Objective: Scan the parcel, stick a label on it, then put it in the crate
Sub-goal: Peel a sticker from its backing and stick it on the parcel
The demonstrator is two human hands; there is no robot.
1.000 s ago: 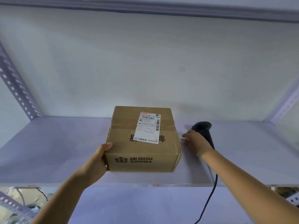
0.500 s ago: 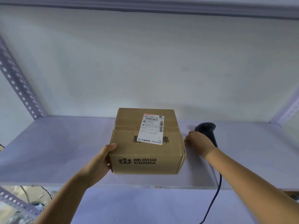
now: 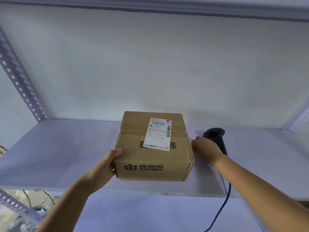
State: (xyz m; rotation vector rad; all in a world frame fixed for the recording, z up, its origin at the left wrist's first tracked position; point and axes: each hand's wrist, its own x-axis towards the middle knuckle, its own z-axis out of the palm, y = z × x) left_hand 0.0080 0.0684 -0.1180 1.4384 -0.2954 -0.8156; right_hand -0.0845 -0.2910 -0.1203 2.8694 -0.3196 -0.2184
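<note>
Pale shelf [image 3: 66, 153] carried brown box [image 3: 154, 158] near front edge, white label [image 3: 158, 133] on top. Left hand [image 3: 107, 164] clasped box's left near corner. Right hand [image 3: 206, 149] rested beside box's right side, over black scanner [image 3: 215, 135]; grip unclear.

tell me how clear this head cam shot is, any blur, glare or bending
Head view: soft, even light with a bluish cast and no glare; the parcel is sharp enough to read CONBA, though the white label has fine print too small to read; wide-angle bending curves the shelf and its uprights; the lower left corner is blurred.
</note>
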